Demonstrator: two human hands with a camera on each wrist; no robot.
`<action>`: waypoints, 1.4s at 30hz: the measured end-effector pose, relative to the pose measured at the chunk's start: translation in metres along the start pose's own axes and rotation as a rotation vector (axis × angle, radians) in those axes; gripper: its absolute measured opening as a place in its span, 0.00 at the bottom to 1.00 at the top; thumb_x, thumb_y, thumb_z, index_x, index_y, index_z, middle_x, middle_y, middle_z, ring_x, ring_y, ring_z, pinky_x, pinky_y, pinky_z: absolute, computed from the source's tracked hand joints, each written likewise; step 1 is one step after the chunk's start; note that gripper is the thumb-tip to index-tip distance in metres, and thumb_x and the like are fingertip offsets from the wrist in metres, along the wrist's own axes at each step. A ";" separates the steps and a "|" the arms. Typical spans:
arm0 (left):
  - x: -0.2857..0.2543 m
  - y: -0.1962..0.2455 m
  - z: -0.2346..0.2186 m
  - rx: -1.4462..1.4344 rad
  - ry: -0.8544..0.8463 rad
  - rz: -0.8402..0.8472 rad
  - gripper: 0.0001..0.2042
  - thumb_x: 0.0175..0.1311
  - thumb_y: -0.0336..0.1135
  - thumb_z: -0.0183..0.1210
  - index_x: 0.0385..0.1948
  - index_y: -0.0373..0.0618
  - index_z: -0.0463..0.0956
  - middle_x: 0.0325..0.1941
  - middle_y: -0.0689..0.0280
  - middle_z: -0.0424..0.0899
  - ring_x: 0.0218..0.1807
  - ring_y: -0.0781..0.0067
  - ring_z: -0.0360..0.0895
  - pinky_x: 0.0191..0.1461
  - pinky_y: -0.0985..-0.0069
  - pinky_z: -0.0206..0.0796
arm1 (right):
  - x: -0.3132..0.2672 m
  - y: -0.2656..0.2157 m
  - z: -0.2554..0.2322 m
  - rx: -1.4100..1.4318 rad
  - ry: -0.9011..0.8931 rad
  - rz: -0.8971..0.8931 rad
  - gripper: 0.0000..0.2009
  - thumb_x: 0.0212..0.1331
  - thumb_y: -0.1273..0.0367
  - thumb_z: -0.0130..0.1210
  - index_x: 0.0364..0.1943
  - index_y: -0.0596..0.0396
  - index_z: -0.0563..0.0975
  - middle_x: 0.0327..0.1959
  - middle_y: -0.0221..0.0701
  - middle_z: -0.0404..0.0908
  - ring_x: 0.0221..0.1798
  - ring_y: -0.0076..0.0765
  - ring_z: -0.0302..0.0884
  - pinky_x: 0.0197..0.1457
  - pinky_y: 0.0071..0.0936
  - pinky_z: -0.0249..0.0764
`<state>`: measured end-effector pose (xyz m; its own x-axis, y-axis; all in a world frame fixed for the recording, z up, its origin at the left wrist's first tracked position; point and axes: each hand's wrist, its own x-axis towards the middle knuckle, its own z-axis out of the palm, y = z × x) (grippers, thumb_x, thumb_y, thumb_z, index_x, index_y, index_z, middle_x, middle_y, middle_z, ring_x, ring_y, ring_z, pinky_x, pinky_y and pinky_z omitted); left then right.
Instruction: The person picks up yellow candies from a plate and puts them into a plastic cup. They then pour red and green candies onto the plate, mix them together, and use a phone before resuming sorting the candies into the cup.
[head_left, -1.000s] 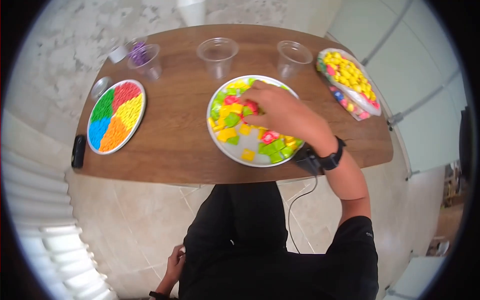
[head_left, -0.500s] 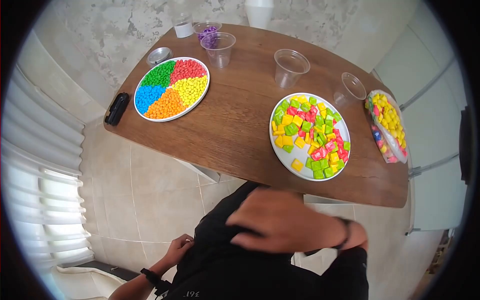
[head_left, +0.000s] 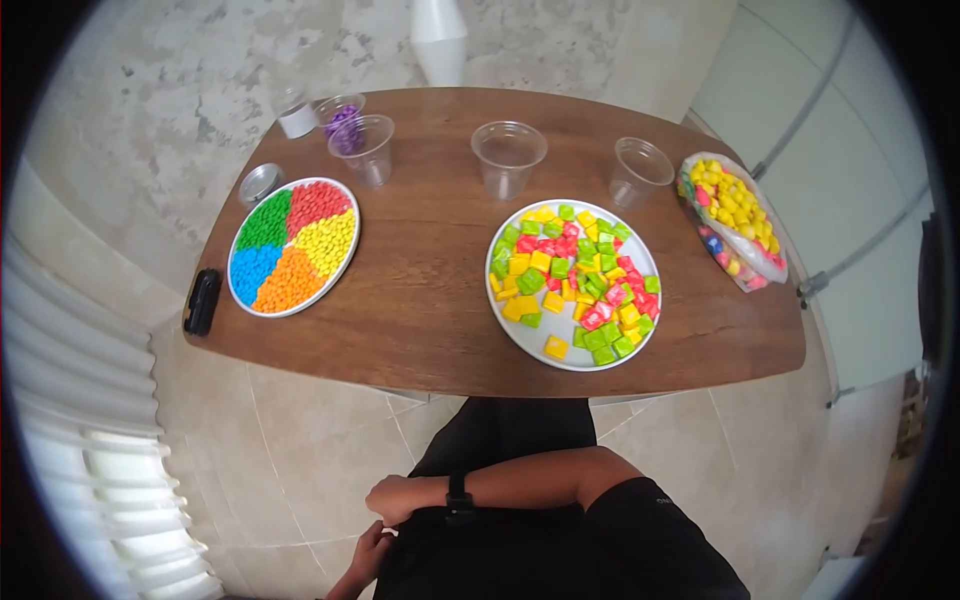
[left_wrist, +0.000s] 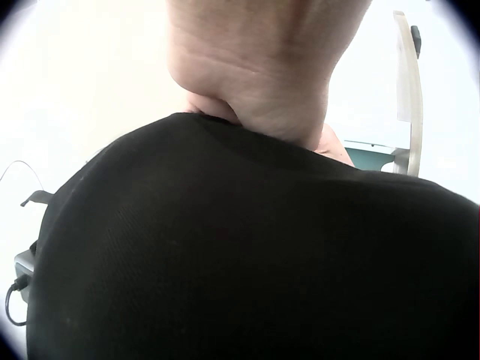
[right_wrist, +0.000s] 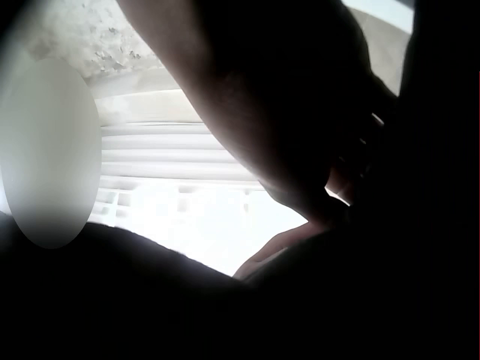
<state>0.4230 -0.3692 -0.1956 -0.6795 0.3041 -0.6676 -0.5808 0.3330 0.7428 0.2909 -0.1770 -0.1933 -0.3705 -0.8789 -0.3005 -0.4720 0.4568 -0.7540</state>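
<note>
My right hand (head_left: pixel 395 498) lies low by my black trousers, the forearm crossing in front of my body. Its fingers bend downward and are partly hidden in the head view; in the right wrist view the hand is mostly in shadow. Just below it, my left hand (head_left: pixel 372 548) rests loosely against the side of the trousers, close to the right fingers. In the left wrist view, black cloth (left_wrist: pixel 247 240) hides the fingers of the left hand (left_wrist: pixel 255 82). Neither hand shows a thing in its grasp.
On the wooden table (head_left: pixel 425 290) are a plate of colour-sorted candies (head_left: pixel 295 240) and a plate of wrapped square candies (head_left: pixel 530 282). Clear plastic cups (head_left: pixel 508 160) stand behind, one with purple pieces (head_left: pixel 343 125). A candy bag (head_left: pixel 735 220) lies right; a black case (head_left: pixel 202 302) lies left.
My right hand has left the plate of wrapped candies and come down across my lap, beside my left hand. The head view has swung toward the left and partly back.
</note>
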 end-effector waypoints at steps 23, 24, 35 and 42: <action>-0.024 0.022 0.018 -0.154 0.080 0.047 0.05 0.72 0.31 0.58 0.40 0.41 0.81 0.39 0.73 0.82 0.41 0.85 0.74 0.46 0.82 0.66 | -0.005 0.000 0.005 0.318 0.080 0.122 0.11 0.39 0.66 0.67 0.22 0.61 0.84 0.25 0.51 0.84 0.34 0.59 0.86 0.38 0.51 0.79; -0.025 0.023 0.019 -0.148 0.065 0.044 0.05 0.72 0.31 0.58 0.40 0.41 0.81 0.39 0.73 0.82 0.41 0.85 0.74 0.46 0.82 0.66 | -0.002 0.001 0.011 0.325 0.089 0.134 0.11 0.39 0.66 0.67 0.22 0.61 0.84 0.25 0.51 0.84 0.34 0.59 0.86 0.38 0.51 0.79; -0.014 0.041 0.013 0.070 0.133 -0.018 0.14 0.74 0.34 0.61 0.24 0.41 0.74 0.22 0.76 0.69 0.29 0.86 0.62 0.32 0.77 0.55 | 0.020 0.010 -0.013 0.135 0.094 0.050 0.10 0.34 0.71 0.67 0.23 0.63 0.84 0.25 0.49 0.85 0.35 0.60 0.86 0.38 0.50 0.81; -0.038 0.043 0.010 0.184 0.160 0.014 0.16 0.72 0.33 0.61 0.22 0.40 0.71 0.21 0.73 0.67 0.28 0.85 0.62 0.31 0.76 0.55 | 0.030 0.040 -0.004 -0.004 0.235 0.030 0.10 0.34 0.74 0.66 0.26 0.61 0.86 0.28 0.48 0.86 0.36 0.58 0.87 0.38 0.48 0.81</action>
<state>0.4279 -0.3576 -0.1392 -0.7578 0.1696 -0.6301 -0.4892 0.4914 0.7205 0.2576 -0.1840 -0.2302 -0.5602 -0.8090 -0.1783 -0.4612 0.4833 -0.7441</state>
